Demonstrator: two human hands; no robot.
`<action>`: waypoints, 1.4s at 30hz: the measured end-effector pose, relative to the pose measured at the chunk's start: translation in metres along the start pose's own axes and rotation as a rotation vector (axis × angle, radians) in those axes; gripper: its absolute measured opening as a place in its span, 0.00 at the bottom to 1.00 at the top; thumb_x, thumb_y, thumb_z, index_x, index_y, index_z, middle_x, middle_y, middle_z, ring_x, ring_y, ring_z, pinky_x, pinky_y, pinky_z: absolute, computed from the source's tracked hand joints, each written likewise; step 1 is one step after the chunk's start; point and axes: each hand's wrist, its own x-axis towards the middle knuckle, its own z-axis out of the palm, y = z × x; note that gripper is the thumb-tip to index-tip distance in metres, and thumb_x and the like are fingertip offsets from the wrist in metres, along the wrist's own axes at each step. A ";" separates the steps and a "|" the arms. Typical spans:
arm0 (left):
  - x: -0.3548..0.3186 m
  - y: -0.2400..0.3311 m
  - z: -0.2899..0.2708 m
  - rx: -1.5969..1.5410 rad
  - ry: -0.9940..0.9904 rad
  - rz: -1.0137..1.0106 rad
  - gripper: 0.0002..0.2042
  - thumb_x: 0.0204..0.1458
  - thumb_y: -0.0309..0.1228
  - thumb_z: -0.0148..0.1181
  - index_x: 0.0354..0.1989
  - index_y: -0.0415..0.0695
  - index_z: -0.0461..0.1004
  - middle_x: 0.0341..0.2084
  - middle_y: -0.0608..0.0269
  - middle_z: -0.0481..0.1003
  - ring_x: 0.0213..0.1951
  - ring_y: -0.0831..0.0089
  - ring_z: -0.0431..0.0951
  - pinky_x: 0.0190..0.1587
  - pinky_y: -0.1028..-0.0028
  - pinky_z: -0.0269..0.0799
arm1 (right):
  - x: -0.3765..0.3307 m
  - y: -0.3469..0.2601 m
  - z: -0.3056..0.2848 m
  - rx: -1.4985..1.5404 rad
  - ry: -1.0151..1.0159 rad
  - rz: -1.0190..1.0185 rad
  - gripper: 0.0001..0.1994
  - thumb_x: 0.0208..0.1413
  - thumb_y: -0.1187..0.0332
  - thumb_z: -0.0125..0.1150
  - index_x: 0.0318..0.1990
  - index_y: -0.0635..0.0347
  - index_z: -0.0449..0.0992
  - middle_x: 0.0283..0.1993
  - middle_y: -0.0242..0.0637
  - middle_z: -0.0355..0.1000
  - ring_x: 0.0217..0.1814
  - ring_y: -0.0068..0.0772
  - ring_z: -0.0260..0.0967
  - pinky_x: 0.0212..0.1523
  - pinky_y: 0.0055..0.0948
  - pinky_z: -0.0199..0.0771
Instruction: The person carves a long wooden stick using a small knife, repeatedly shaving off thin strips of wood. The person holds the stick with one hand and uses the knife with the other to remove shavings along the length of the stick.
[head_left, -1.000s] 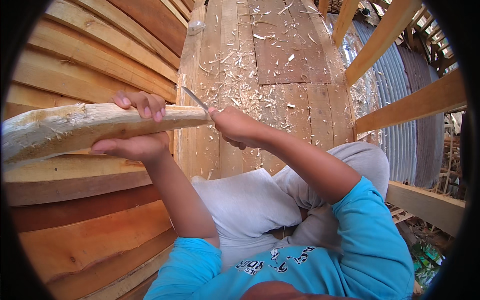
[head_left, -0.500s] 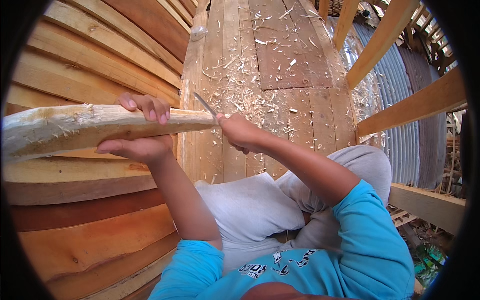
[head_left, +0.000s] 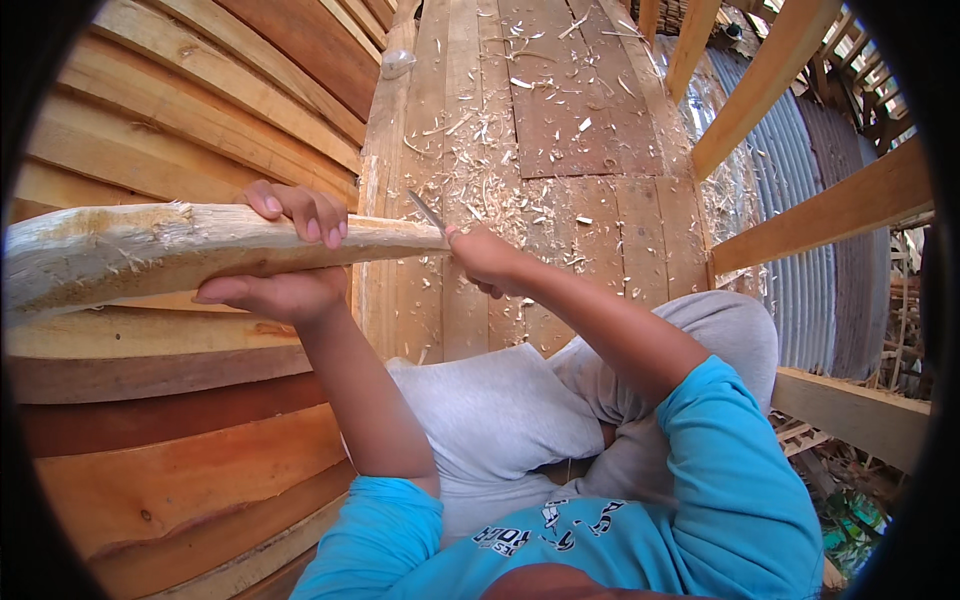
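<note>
A long, pale piece of wood [head_left: 130, 245], rough and partly shaved, reaches in from the left edge and tapers to a narrow end near the middle. My left hand [head_left: 290, 250] grips it, thumb below and fingers curled over the top. At the narrow end, my right hand [head_left: 485, 262] is closed around a knife, whose handle is hidden in the fist. The knife's thin grey blade [head_left: 425, 210] points up and left, at the far side of the wood's tip.
Wood shavings [head_left: 490, 180] lie scattered over the plank floor [head_left: 465, 310]. A board wall [head_left: 170, 450] stands close on my left. Wooden railing beams [head_left: 830, 205] and corrugated metal sheets [head_left: 800, 240] are on the right. A small clear plastic item [head_left: 397, 64] lies by the wall.
My right hand and the knife have shifted slightly to the right. The wood's tip and my left hand have also moved a little to the right.
</note>
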 end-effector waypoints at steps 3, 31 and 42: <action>0.002 0.002 -0.006 -0.020 -0.041 0.003 0.42 0.37 0.81 0.40 0.35 0.48 0.64 0.16 0.66 0.61 0.17 0.73 0.62 0.23 0.75 0.58 | -0.011 -0.013 0.011 0.018 -0.009 0.058 0.24 0.68 0.50 0.33 0.35 0.63 0.64 0.17 0.28 0.53 0.13 0.24 0.50 0.12 0.33 0.49; 0.002 0.002 -0.001 -0.010 0.057 -0.039 0.43 0.36 0.82 0.41 0.35 0.48 0.64 0.17 0.65 0.62 0.17 0.72 0.63 0.25 0.74 0.60 | 0.013 0.002 -0.010 -0.028 0.028 0.064 0.28 0.67 0.44 0.31 0.20 0.52 0.59 0.14 0.29 0.54 0.11 0.23 0.47 0.12 0.32 0.50; 0.007 0.003 -0.002 0.040 0.066 0.007 0.43 0.36 0.82 0.39 0.34 0.49 0.64 0.16 0.66 0.62 0.17 0.72 0.63 0.25 0.73 0.60 | -0.025 -0.028 0.015 -0.018 0.039 0.018 0.23 0.68 0.52 0.30 0.41 0.66 0.64 0.17 0.27 0.52 0.14 0.23 0.48 0.13 0.32 0.51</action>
